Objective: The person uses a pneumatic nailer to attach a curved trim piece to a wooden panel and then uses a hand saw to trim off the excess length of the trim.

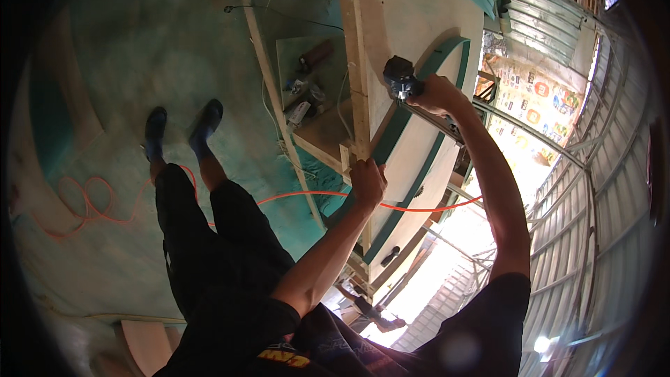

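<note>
My right hand (441, 95) is wrapped round the handle of a black nail gun (400, 75), out over the workbench. The tool's slim magazine runs down from its nose, close to a curved wooden piece with a green edge (444, 54) lying on the bench. My left hand (368, 180) is closed in a fist at the near edge of the bench, beside a wooden frame post (354, 63). Whatever its fingers grip is hidden. A second green-edged strip (407, 211) lies on the pale bench top (391, 10) to the right of my left hand.
An orange hose (300, 194) loops across the floor and passes over the bench toward my right forearm. Beneath the bench, a shelf (322, 136) holds tools and loose items. A dark object (390, 256) rests near the bench's lower end. Another person (377, 314) is beyond it.
</note>
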The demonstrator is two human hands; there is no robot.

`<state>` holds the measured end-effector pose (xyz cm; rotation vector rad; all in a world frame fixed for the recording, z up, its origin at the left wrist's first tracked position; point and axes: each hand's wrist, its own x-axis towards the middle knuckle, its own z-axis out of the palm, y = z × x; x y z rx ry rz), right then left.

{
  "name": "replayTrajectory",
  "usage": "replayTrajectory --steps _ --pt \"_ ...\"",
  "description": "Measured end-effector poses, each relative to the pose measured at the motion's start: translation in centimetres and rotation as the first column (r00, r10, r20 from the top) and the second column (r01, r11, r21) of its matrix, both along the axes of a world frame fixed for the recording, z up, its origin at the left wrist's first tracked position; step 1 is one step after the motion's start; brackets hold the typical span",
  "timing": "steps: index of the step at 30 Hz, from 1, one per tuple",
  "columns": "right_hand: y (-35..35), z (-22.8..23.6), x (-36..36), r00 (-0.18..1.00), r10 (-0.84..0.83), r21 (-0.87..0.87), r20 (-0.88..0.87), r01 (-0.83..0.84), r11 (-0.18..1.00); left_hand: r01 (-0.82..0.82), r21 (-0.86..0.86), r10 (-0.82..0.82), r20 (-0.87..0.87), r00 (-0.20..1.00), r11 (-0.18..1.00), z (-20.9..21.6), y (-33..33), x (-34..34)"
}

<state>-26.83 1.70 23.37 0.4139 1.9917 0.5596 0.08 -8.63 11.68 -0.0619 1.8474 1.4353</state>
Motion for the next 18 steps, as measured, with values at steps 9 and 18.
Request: replayTrajectory --steps 9,18 --pt "2.4 -1.7 -1.6 0.996 0.091 -0.017 0.019 -0.09 0.996 -0.059 -0.022 0.057 -0.095 0.994 0.998 -0.6 0.7 1.5" --pt "2.9 -1.4 -0.8 1.0 0.024 -0.047 -0.019 -0.025 0.999 -0.216 0.121 0.235 -0.166 0.958 0.969 -1.3 -0.6 1.5"
